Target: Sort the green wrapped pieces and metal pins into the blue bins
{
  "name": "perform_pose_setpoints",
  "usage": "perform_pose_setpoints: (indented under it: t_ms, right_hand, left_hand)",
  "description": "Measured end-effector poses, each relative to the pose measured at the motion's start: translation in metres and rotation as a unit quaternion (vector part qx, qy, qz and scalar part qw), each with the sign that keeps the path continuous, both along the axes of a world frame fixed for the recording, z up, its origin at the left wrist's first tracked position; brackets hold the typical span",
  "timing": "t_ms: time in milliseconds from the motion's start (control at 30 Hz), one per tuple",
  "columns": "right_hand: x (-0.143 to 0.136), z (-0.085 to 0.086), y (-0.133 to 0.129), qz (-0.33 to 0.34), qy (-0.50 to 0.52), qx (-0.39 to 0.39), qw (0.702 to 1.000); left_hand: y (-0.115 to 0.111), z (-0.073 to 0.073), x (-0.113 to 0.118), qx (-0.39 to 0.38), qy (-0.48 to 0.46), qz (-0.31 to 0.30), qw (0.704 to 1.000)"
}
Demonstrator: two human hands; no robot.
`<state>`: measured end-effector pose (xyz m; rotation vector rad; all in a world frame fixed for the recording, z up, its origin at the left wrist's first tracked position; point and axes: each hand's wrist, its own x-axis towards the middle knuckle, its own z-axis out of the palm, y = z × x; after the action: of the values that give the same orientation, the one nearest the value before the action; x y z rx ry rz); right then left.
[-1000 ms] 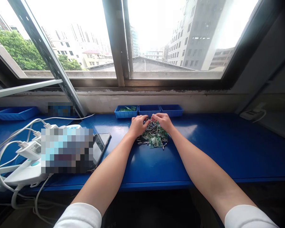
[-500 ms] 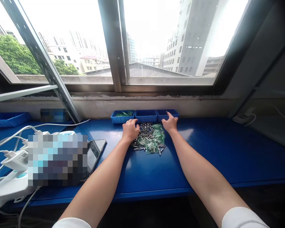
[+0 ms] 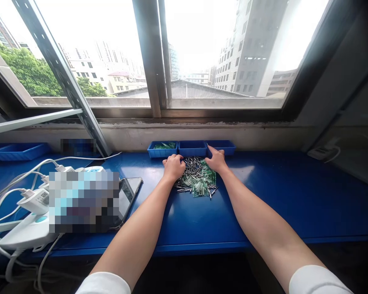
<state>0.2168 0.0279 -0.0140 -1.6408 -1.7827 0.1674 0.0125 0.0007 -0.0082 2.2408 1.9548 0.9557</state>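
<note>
A pile of small metal rods [image 3: 192, 164], mixed with little clear-and-green packets [image 3: 200, 188], lies on the blue table between my hands. My left hand [image 3: 173, 167] rests at the pile's left edge, fingers bent but apart, the thumb towards the rods. At the upper right of the pile is my right hand [image 3: 216, 159], with the index finger stretched towards the bins and the thumb over the green packets. Nothing shows in either hand. Behind the pile stand three blue bins: the left bin [image 3: 162, 153] contains green packets, while the middle bin [image 3: 192, 152] and right bin [image 3: 230, 150] show no contents.
A phone [image 3: 129, 198] lies left of my left forearm, beside a blurred-out patch. White power strips with plugs and cables [image 3: 27, 230] crowd the table's left side. A metal shelf post [image 3: 92, 126] rises at the back left, near another blue tray [image 3: 21, 152].
My right hand has shifted left, from the right bin towards the pile and the gap between the bins. My left hand stays by the pile. The whole view has moved slightly.
</note>
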Motion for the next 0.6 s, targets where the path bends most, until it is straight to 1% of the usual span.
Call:
perform_pose_setpoints:
  t_ms: [133, 233, 333, 400, 500, 600]
  right_hand:
    - [-0.0028, -0.0015, 0.0014, 0.013, -0.026, -0.005, 1.0]
    - [-0.0059, -0.0012, 0.0019, 0.029, -0.037, -0.031, 0.998]
    - [-0.007, -0.0029, 0.0037, 0.042, -0.032, -0.057, 0.997]
    - [-0.0065, -0.0053, 0.0056, 0.048, -0.017, -0.057, 0.997]
    - [-0.0058, -0.0086, 0.0079, 0.049, 0.01, -0.019, 0.999]
    - [-0.0072, -0.0083, 0.007, 0.043, 0.032, 0.056, 0.997]
  left_hand:
    - [0.0009, -0.001, 0.0003, -0.009, 0.005, 0.008, 1.0]
    - [-0.0001, -0.0004, 0.0008, -0.025, 0.014, 0.007, 1.0]
    - [-0.0007, 0.0001, 0.0016, -0.031, 0.018, 0.006, 0.999]
    - [-0.0002, -0.0001, 0.0017, -0.035, 0.019, 0.006, 0.999]
    - [0.0008, -0.0007, 0.0006, -0.039, 0.019, 0.0, 0.999]
    - [0.0007, -0.001, -0.0005, -0.041, 0.021, -0.017, 0.999]
